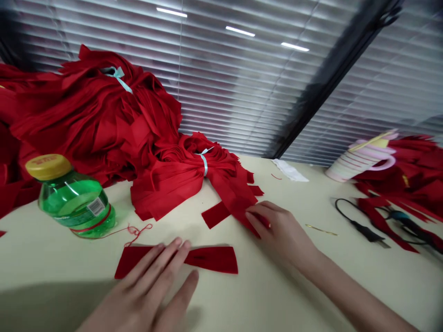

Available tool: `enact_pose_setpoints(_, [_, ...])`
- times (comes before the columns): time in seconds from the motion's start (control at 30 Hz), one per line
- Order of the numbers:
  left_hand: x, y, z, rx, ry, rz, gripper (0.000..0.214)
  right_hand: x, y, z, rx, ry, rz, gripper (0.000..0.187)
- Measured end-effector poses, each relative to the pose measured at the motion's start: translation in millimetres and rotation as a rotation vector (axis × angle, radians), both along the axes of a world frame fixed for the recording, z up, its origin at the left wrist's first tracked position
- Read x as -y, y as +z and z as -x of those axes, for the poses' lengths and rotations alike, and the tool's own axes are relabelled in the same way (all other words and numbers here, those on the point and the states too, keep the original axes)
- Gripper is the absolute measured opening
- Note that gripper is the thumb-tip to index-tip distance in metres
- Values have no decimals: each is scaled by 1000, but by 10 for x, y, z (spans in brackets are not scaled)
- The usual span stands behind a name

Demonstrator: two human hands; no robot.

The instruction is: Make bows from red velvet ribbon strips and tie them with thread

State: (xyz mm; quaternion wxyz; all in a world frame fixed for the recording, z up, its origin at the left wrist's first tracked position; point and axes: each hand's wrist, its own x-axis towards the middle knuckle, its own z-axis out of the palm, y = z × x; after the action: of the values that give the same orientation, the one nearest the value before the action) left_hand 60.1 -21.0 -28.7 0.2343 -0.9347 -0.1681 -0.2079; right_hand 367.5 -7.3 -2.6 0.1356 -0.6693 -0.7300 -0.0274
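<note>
My left hand (152, 286) lies with its fingers stretched out over a dark red fabric strip (214, 259), which is flat on the table and pinched narrow toward its middle. The fingers cover part of its left half. Farther right, my right hand (277, 228) has thumb and fingers closed on the end of a red fabric strip (235, 196). That strip runs from a bundle of red strips (173, 175) tied with a light blue ribbon (205, 164). A shorter red piece (216, 214) lies under it.
At left stands a green bottle (78, 203) with red thread (133, 230) beside it. Behind it rises a large red fabric pile (93, 110). To the right are a striped mug (360, 159), a black cable (363, 228) and more red fabric (415, 161). Blinds (221, 69) back the table.
</note>
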Motion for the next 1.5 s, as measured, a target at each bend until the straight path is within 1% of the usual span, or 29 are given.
enact_pose_setpoints(0.03, [-105, 115, -79, -47, 8, 37, 44, -61, 53, 38, 29, -13, 2, 23])
enact_pose_setpoints(0.1, [-404, 306, -301, -72, 147, 182, 46, -252, 156, 156, 75, -31, -11, 26])
enact_pose_setpoints(0.13, [-589, 369, -438, -71, 199, 241, 45, -375, 196, 229, 92, -39, -21, 27])
enact_pose_setpoints(0.17, [-786, 410, -583, -68, 228, 262, 45, -507, 224, 306, 115, -50, -26, 28])
enact_pose_setpoints(0.23, [-1171, 434, -866, -26, 255, 268, 42, -760, 237, 446, 175, -78, -16, 27])
enact_pose_setpoints(0.3, [-1475, 408, -1083, 0, 246, 270, 36, -942, 204, 546, 240, -103, 27, 27])
enact_pose_setpoints(0.33, [-1582, 385, -1155, 8, 233, 274, 35, -993, 177, 577, 272, -104, 44, 27])
enact_pose_setpoints(0.4, [-1709, 335, -1225, 45, 227, 284, 32, -1018, 124, 604, 334, -88, 67, 29])
enact_pose_setpoints(0.5, [-1770, 267, -1214, 130, 225, 303, 29, -957, 96, 587, 414, -30, 86, 30])
enact_pose_setpoints(0.57, [-1796, 227, -1184, 186, 227, 316, 28, -922, 127, 557, 450, 20, 100, 30])
enact_pose_setpoints(0.7, [-1882, 155, -1146, 259, 221, 346, 26, -912, 266, 443, 471, 102, 124, 29])
enact_pose_setpoints(0.77, [-1925, 127, -1129, 275, 206, 362, 25, -884, 353, 331, 460, 109, 129, 26])
enact_pose_setpoints(0.83, [-1960, 109, -1108, 284, 187, 379, 26, -802, 444, 171, 437, 105, 127, 19])
enact_pose_setpoints(0.87, [-1975, 102, -1099, 289, 177, 387, 26, -737, 491, 74, 421, 101, 122, 18])
enact_pose_setpoints(0.93, [-2003, 93, -1084, 300, 161, 404, 27, -562, 590, -135, 383, 87, 117, 26])
enact_pose_setpoints(1.03, [-2043, 86, -1079, 318, 147, 429, 27, -233, 740, -423, 313, 75, 121, 32])
enact_pose_setpoints(1.1, [-2063, 88, -1083, 325, 142, 446, 27, -30, 821, -544, 245, 98, 139, 33])
enact_pose_setpoints(1.17, [-2070, 94, -1087, 327, 137, 462, 27, 105, 862, -590, 141, 126, 141, 32])
enact_pose_setpoints(1.23, [-2062, 102, -1091, 327, 129, 477, 28, 142, 851, -582, 96, 114, 118, 30])
enact_pose_setpoints(1.33, [-2033, 105, -1091, 334, 118, 498, 28, 66, 787, -598, 147, 44, 65, 28])
enact_pose_setpoints(1.43, [-2018, 97, -1071, 354, 117, 526, 28, 54, 786, -774, 147, -21, 16, 29])
enact_pose_setpoints(1.5, [-2023, 95, -1050, 376, 120, 557, 28, 166, 847, -954, 125, -68, -10, 34])
